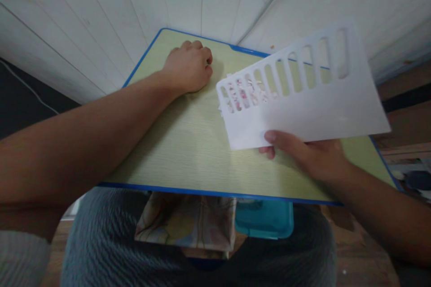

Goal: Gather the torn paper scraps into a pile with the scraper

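My right hand (313, 154) grips the lower edge of a thin white card with a row of long rounded slots (316, 112), thumb in front and fingers behind. The card is tilted above the table, its right end higher. Pink and white patterned bits (251, 89) show through the slots at its left end; what they belong to I cannot make out. My left hand (189, 65) rests on the table to the left of the card, its fingers curled into a loose fist. No object shows in it.
Beneath both hands is a pale yellow-green table (188, 143) with a blue rim. White plank walls (218, 0) stand close behind it, with a grey cable (269, 2) running down. Under the front edge are a patterned cloth item (188, 222) and a teal plastic container (266, 219).
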The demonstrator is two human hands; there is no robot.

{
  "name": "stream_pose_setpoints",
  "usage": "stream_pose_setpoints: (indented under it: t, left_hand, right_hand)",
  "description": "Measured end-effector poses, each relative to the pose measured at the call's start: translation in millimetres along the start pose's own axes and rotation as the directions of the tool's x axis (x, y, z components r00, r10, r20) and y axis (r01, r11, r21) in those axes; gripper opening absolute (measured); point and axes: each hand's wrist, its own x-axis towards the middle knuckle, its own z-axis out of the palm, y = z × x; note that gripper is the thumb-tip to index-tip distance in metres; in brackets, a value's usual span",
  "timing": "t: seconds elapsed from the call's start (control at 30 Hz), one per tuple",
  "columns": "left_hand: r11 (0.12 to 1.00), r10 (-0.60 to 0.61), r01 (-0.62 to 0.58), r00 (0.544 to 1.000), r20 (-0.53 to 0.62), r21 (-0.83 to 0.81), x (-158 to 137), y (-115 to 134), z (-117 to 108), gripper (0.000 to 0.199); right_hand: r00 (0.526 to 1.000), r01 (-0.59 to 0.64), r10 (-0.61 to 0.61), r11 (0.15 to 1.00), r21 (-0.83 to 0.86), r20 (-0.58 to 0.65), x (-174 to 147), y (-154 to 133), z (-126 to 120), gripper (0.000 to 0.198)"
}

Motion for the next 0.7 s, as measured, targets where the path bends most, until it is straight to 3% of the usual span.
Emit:
stream_pose_setpoints:
  t: [0.1,0.17,0.4,0.7]
  left_hand:
    - [1.000,0.002,-0.002,1.000,0.004,0.018,0,0,1,0.044]
    - [1.000,0.000,0.000,1.000,0.001,0.023,1,-1,2,0.044]
    - [0.999,0.022,-0.021,0.999,-0.027,0.026,2,-9,8,0.043]
    - [0.999,0.046,-0.045,0.998,-0.051,0.030,4,-14,10,0.048]
  right_hand:
    - [0.975,0.029,-0.005,0.994,0.105,-0.223,6,19,-9,0.034]
    - [0.955,0.055,-0.009,0.987,0.148,-0.298,10,30,-15,0.032]
    - [0.972,-0.098,0.119,0.989,0.110,-0.205,17,22,-13,0.036]
    - [0.984,-0.151,0.154,0.988,0.044,-0.085,20,28,-11,0.040]
